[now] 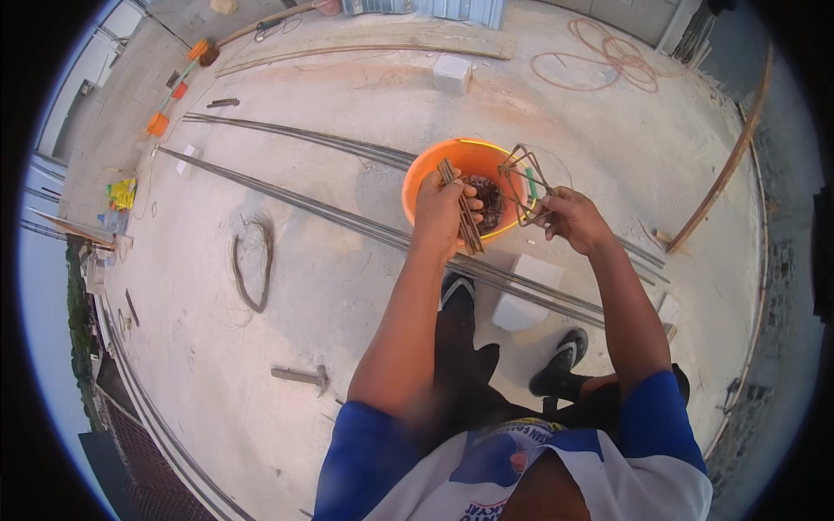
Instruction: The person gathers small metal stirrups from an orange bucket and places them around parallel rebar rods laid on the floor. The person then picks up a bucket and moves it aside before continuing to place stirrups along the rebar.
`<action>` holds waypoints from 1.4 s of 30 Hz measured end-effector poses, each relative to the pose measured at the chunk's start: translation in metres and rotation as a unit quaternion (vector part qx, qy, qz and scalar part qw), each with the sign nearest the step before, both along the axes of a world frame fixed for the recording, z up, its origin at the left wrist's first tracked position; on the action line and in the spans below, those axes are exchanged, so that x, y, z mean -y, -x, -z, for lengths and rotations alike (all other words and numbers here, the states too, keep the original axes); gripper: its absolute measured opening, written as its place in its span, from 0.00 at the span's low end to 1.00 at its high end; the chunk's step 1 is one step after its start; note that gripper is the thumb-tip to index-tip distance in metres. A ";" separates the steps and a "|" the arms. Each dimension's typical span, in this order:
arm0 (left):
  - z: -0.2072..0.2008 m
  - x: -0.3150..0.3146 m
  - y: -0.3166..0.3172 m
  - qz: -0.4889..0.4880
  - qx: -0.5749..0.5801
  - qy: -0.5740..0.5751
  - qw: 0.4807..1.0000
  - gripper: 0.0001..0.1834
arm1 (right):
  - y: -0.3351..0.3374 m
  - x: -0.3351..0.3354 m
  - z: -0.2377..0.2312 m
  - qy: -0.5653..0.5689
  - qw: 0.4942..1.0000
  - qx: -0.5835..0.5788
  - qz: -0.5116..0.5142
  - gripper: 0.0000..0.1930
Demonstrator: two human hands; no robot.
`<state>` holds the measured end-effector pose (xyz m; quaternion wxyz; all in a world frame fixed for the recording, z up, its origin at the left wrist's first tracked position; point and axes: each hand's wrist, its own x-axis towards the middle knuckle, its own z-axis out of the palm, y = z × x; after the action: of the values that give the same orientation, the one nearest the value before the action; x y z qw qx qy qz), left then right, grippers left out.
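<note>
My left hand point(438, 207) is closed round a bundle of rusty steel stirrups point(472, 233), seen nearly edge-on and pressed together. To its right, my right hand point(575, 219) pinches bent square stirrups point(519, 163) by one side, their open frames fanned apart; I cannot tell how many. Both hands are above an orange bucket point(423, 162), which has dark, small-looking pieces point(489, 208) in its bottom. A green strip point(532, 184) shows at the bucket's right side, partly behind the right-hand stirrups.
Long steel bars point(291, 198) cross the floor beneath my arms, beside a white block point(527, 295). A wire coil point(265, 269) and a hammer point(301, 375) lie to the left. Farther off are another white block point(452, 75), a long plank point(373, 45) and a looped hose point(615, 62).
</note>
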<state>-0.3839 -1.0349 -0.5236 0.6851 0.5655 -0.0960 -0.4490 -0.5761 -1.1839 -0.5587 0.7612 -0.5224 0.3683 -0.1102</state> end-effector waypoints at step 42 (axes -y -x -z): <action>-0.004 0.034 0.052 0.268 -0.029 0.066 0.961 0.10 | 0.068 -0.051 -0.043 0.140 0.936 0.209 0.248 0.10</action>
<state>-0.4360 -1.0691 -0.5198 0.5781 0.4595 -0.2534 -0.6248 -0.6440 -1.1324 -0.5161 0.6888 -0.4808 0.2993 -0.4525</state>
